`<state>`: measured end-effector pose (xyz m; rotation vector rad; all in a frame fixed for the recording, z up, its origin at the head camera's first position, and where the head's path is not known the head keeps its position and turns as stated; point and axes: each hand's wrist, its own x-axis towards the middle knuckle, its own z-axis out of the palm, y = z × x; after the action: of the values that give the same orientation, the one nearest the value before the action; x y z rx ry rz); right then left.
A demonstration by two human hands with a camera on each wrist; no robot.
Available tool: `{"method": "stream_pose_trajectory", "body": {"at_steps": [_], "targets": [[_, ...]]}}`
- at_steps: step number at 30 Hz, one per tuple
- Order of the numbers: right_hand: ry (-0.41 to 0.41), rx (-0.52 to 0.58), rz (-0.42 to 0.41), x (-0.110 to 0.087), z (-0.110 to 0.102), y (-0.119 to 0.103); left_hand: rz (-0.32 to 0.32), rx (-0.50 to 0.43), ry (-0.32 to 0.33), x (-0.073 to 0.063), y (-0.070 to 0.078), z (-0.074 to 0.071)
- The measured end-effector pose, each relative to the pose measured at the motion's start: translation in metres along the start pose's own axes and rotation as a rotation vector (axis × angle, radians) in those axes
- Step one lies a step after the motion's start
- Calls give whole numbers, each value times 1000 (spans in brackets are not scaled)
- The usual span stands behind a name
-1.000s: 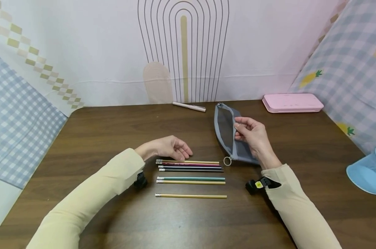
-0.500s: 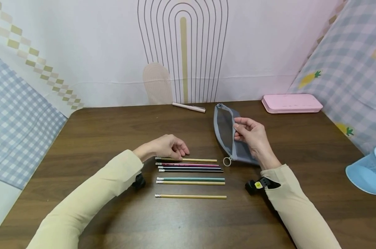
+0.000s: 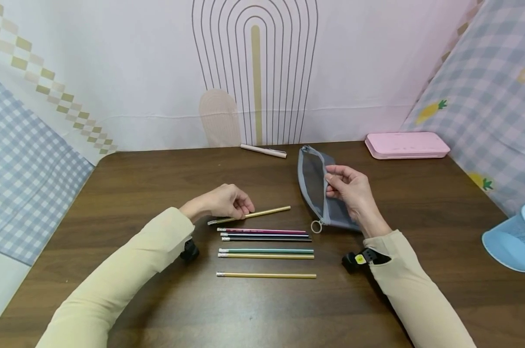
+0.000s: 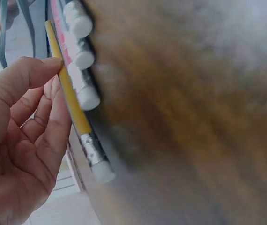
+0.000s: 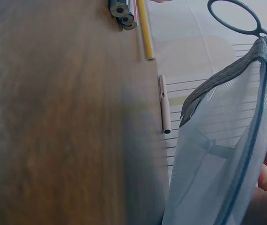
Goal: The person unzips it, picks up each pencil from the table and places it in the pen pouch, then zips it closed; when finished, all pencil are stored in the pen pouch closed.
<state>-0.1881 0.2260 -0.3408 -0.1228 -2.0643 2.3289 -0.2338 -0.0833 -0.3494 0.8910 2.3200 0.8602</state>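
Note:
My left hand (image 3: 228, 200) pinches a yellow pencil (image 3: 271, 211) between thumb and fingers, its eraser end toward the left and its other end tilted away from the row. In the left wrist view the thumb lies on the yellow pencil (image 4: 68, 89), with the white eraser nearest the camera. My right hand (image 3: 351, 188) grips the edge of a grey mesh zip pouch (image 3: 342, 212), whose mouth gapes toward the left. A ring pull (image 3: 316, 226) hangs from the pouch's near corner. Just below the left hand lie a pink pencil (image 3: 266, 230) and two dark pencils (image 3: 271, 239).
Nearer me lie a green pencil (image 3: 266, 251) and two yellow pencils, one (image 3: 266, 275) apart from the others. A white pen (image 3: 263, 150) rests by the back edge. A pink case (image 3: 407, 145) sits back right, a blue mesh cup (image 3: 514, 241) lies far right.
The left hand has taken the top yellow pencil out of the row, moving it back and left and turning it aslant. The right hand and pouch stay put.

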Motion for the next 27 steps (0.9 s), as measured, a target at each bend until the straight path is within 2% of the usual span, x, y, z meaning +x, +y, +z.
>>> {"method": "stream_pose_trajectory", "body": {"at_steps": [5, 9, 15, 21, 23, 27], "targets": [[5, -14, 2, 1, 0, 0, -21, -115, 25, 1, 4, -8], [5, -12, 1, 0, 0, 0, -61, -294, 48, 9, 11, -7], [1, -5, 0, -1, 1, 0, -169, -629, 88, 36, 30, 6], [10, -16, 7, -1, 3, 0, -230, -974, 129, 67, 54, 19], [10, -23, 5, 0, 3, 0, -243, -1034, 152, 76, 60, 23], [11, -42, 7, 0, 4, 0, -268, -1082, 207, 90, 68, 31]]}}
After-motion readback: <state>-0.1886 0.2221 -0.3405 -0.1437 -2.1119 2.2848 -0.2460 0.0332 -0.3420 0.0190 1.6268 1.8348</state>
